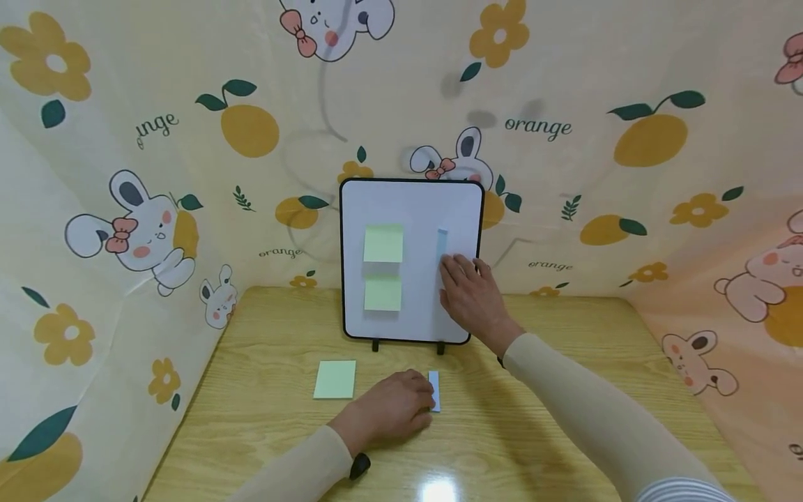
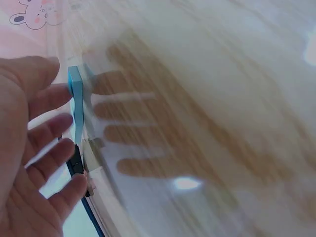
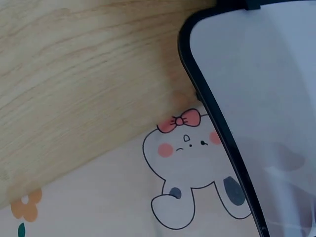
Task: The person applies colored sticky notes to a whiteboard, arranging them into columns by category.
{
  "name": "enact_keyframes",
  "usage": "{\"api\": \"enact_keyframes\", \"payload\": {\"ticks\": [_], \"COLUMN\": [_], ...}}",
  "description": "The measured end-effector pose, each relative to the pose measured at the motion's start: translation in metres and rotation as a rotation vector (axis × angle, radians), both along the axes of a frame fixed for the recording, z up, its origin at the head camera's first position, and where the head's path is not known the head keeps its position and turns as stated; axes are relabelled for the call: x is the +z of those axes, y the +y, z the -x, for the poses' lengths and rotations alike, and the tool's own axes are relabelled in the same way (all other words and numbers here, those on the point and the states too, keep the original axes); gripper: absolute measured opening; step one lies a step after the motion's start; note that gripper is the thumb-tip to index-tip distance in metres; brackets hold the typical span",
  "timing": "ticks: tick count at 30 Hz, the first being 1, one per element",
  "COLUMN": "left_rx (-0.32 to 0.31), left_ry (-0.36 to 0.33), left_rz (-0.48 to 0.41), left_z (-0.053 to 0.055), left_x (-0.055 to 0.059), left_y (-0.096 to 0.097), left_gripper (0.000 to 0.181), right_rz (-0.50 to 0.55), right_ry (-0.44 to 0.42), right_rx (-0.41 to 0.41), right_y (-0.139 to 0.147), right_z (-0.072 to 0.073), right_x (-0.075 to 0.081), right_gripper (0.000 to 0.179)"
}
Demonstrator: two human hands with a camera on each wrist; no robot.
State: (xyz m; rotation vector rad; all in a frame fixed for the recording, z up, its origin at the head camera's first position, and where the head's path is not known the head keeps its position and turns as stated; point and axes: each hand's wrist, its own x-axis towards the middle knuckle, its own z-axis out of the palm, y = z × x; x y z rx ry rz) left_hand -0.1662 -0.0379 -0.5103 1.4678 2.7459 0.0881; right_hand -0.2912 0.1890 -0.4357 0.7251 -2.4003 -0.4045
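A small whiteboard [image 1: 423,206] with a black frame stands upright on the table. Two pale green sticky notes [image 1: 383,244] hang one above the other on its left half. On the right half is a narrow light-blue sticky strip [image 1: 442,240]. My right hand [image 1: 473,296] lies against the board with its fingers over the strip's lower part, hiding that end. Down on the table, my left hand [image 1: 395,404] rests beside a narrow light-blue pad of sticky strips [image 1: 434,382]. Its fingers [image 2: 52,126] are loosely bent along the pad, not wrapped round it; contact is hard to tell.
A pale green sticky note pad [image 1: 335,380] lies on the wooden table [image 1: 276,335], left of my left hand. Black stand feet [image 1: 440,348] hold up the board. Patterned cloth [image 1: 401,90] encloses the table at the back and sides.
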Motion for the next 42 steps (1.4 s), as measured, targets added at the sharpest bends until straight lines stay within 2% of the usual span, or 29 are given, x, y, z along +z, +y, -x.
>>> {"api": "enact_keyframes", "payload": {"ticks": [5,8,10,13,15,17,20,24,28,33,37,42], "left_rx": [0.076,0.13,0.157,0.193,0.207,0.209,0.196,0.201,0.196,0.186,0.188,0.176], "left_ry": [-0.087,-0.09,-0.025,0.143,0.266,0.354,0.407,0.389,0.384,0.37,0.366,0.399], "left_rz": [-0.057,-0.094,-0.117,-0.128,-0.099,-0.063,0.014,0.107,0.185,0.227,0.242,0.238], "left_z": [0.008,0.019,0.031,0.053,0.07,0.086,0.105,0.123,0.134,0.14,0.143,0.148], "left_x": [-0.003,0.005,0.016,0.044,0.064,0.082,0.104,0.117,0.122,0.127,0.13,0.138], "left_y": [0.003,0.003,0.004,0.006,0.008,0.009,0.013,0.017,0.02,0.022,0.022,0.026], "left_gripper": [0.028,0.033,0.033,0.032,0.038,0.044,0.053,0.066,0.073,0.066,0.061,0.059], "right_rz": [-0.039,-0.052,-0.055,-0.067,-0.077,-0.089,-0.11,-0.123,-0.098,-0.085,-0.099,-0.106], "right_ry": [-0.064,-0.094,-0.114,-0.136,-0.149,-0.157,-0.171,-0.168,-0.153,-0.138,-0.126,-0.125], "right_rx": [-0.033,-0.045,-0.053,-0.07,-0.081,-0.091,-0.101,-0.1,-0.075,-0.043,-0.03,-0.04], "right_y": [0.003,0.003,0.004,0.005,0.006,0.006,0.007,0.007,0.009,0.012,0.013,0.012], "right_z": [-0.004,-0.005,-0.006,-0.006,-0.006,-0.007,-0.008,-0.01,-0.01,-0.009,-0.009,-0.01], "right_x": [-0.002,-0.003,-0.003,-0.004,-0.004,-0.003,-0.002,-0.003,-0.006,-0.006,-0.004,-0.002], "right_gripper": [0.063,0.066,0.068,0.072,0.073,0.075,0.076,0.076,0.077,0.076,0.075,0.075]}}
